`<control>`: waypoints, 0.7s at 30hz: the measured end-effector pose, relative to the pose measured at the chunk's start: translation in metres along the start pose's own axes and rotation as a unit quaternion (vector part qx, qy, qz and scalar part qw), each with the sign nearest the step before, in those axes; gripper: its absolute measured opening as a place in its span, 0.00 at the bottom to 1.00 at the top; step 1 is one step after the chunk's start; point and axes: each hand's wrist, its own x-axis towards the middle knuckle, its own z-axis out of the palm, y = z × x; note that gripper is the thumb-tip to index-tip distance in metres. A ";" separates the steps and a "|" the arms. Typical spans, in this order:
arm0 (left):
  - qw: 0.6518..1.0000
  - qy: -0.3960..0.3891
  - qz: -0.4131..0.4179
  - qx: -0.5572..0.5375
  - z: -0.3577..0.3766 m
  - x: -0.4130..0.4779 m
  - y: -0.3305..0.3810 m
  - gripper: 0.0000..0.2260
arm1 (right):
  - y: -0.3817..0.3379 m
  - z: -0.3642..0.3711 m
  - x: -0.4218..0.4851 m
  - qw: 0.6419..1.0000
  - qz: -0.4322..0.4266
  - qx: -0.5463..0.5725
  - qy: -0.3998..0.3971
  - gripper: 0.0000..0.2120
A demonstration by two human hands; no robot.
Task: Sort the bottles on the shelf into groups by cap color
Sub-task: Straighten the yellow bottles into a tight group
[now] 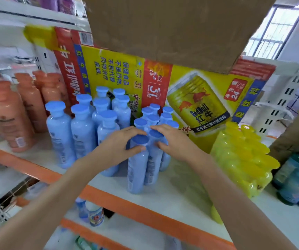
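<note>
Left hand (121, 144) wraps the front blue-capped bottle (138, 159), right hand (172, 139) clasps its neighbour (154, 156), so I'd slide both upright, gripping low.

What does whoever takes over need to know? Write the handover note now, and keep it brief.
Left hand grips the front blue-capped bottle near its cap. Right hand grips the neighbouring blue-capped bottle.
On the shelf: orange bottles far left, left blue cluster and right blue cluster in the middle, yellow bottles to the right, teal bottles far right.
Done: the colours stand apart.
Left: probably joining the two blue clusters.
</note>
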 end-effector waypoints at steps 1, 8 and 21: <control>1.000 -0.001 0.007 -0.012 -0.001 0.002 -0.001 0.27 | -0.002 0.001 0.002 1.000 0.005 0.003 0.003 0.24; 0.998 -0.003 0.036 -0.050 -0.001 0.012 -0.013 0.17 | -0.014 0.002 0.004 0.998 0.054 0.006 0.039 0.20; 0.992 -0.028 0.062 -0.102 0.004 0.024 -0.010 0.15 | -0.019 -0.009 -0.029 0.988 0.124 -0.050 0.074 0.18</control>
